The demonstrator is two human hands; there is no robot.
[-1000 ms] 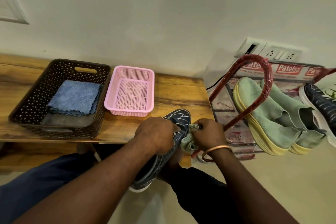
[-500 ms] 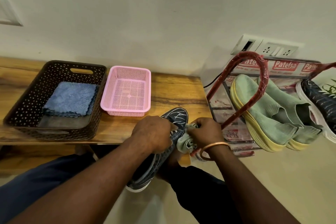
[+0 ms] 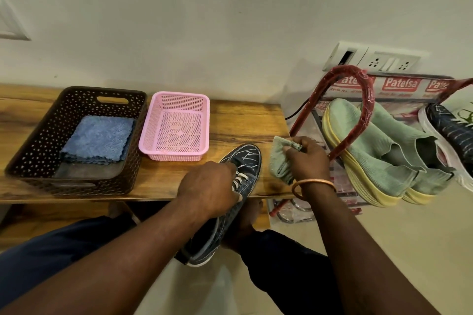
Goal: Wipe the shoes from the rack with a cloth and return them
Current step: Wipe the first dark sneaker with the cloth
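Gripping the navy lace-up sneaker (image 3: 243,161) over its laces, the left hand's (image 3: 210,189) curled fingers hold it toe-up at the front edge of the wooden bench (image 3: 243,123). The right hand (image 3: 307,158) pinches a bunched green cloth (image 3: 281,161) just beside the toe, not touching it. A one-handed hold that high on the shoe probably lets it twist or slide off the edge once the cloth presses. The wadded cloth may also skip parts of the upper. The right wrist works close to the red shoe rack (image 3: 358,110), so a wide stroke could nudge the tilted green slip-on shoes (image 3: 371,156) loose. The left fingertips are hidden under the hand, and the forearm covers the sneaker's heel and sole. Whether the toe rests on the bench is unclear. The matching navy sneaker (image 3: 450,130) on the rack is cut off at the frame's edge.
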